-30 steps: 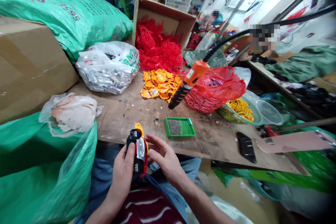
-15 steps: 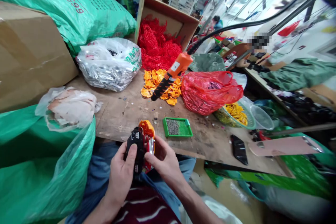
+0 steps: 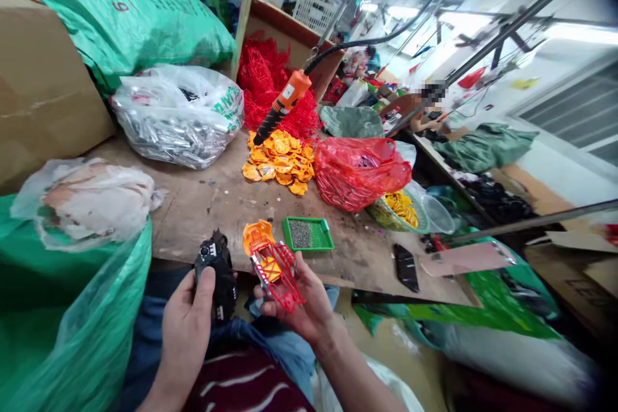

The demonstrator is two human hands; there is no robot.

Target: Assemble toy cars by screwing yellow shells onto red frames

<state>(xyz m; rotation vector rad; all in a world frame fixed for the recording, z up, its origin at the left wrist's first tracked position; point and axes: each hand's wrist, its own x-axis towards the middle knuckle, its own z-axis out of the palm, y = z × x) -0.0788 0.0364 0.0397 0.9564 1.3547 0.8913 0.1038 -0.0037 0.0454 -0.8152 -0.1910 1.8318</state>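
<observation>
Head view: left hand (image 3: 187, 312) in clasp around black casing (image 3: 218, 273), right hand (image 3: 311, 309) in loose curl beneath red-and-orange frame (image 3: 282, 272).

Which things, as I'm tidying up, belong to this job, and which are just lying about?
Likely job:
black part in the left hand
red-and-orange part in the right hand
orange pieces
red pieces
hanging tool
green tray

Perhaps stray:
pink strip
black slab

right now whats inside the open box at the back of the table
Inside the open box, a tangled heap of red lattice pieces shows, spilling out toward the orange parts. The electric screwdriver hangs in front and hides some of it; the heap's lower layers are covered.
</observation>
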